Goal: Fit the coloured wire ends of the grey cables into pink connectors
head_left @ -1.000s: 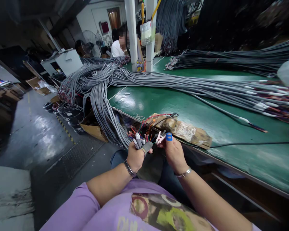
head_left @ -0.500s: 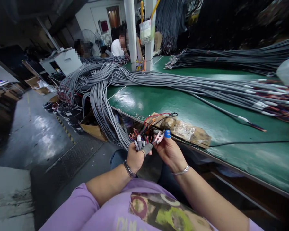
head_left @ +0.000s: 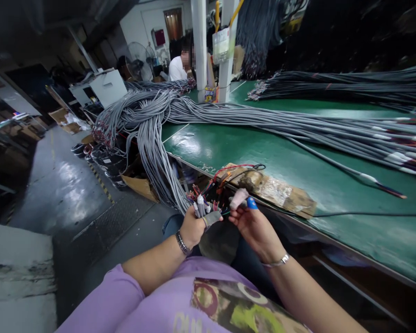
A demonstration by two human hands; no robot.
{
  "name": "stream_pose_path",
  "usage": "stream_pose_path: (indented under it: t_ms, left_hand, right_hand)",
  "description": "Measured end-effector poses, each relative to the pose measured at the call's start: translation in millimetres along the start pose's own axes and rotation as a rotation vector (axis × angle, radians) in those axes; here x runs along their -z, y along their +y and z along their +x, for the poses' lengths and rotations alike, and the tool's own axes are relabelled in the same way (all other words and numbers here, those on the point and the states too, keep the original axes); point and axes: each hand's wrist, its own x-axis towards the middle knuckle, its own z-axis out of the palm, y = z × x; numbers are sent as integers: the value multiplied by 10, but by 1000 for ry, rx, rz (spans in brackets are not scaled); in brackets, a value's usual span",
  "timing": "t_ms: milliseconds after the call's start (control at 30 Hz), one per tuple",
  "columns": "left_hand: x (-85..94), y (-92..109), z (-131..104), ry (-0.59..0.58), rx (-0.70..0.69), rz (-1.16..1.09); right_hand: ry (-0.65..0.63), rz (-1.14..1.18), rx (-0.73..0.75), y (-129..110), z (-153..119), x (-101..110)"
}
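My left hand [head_left: 193, 227], a grey cover on its thumb, is closed round a bundle of grey cables [head_left: 175, 187]. Their stripped ends, with thin coloured wires [head_left: 196, 190] and pale sleeves, stick up above the fist. Just to its right, my right hand [head_left: 254, 229] has a blue cover on one digit. Its fingers are closed on a small pale pink clip-like tool [head_left: 239, 199], blurred so that its exact kind is unclear. A thin green wire [head_left: 226, 213] spans the gap between the hands; whether the right fingers grip it is hidden.
Grey cables [head_left: 222, 113] lie along the green table [head_left: 201, 143] and hang over its corner. A taped cardboard piece [head_left: 280, 192] with red and black leads sits at the table edge. A cardboard box [head_left: 138, 185] stands on the floor. Across the table sits a person [head_left: 178, 69].
My right hand and the pink tool have moved slightly away from my left hand, and the tool has turned. A green wire now shows between the hands. The view has shifted left.
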Motion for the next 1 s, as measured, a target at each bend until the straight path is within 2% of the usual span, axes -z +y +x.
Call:
stream_pose_path:
  t_ms: [167, 300, 400, 533, 633, 800, 1000]
  left_hand:
    - [126, 1, -7, -80, 75, -23]
    - [198, -56, -54, -132, 67, 42]
    - [220, -123, -89, -205, 20, 133]
    - [233, -173, -107, -289, -85, 250]
    - [238, -140, -116, -315, -96, 273]
    - [236, -53, -161, -291, -3, 150]
    - [283, -18, -182, -49, -98, 22]
  right_hand:
    - [-22, -330, 92, 23, -122, 41]
    - [-169, -586, 192, 72, -286, -64]
    - [-238, -642, 301, 120, -377, -174]
    - [-223, -838, 481, 131, -411, -244]
    - [-226, -911, 546, 109, -422, -248]
    - [-180, -877, 554, 82, -480, -242]
    - [-173, -832, 529, 28, -530, -198]
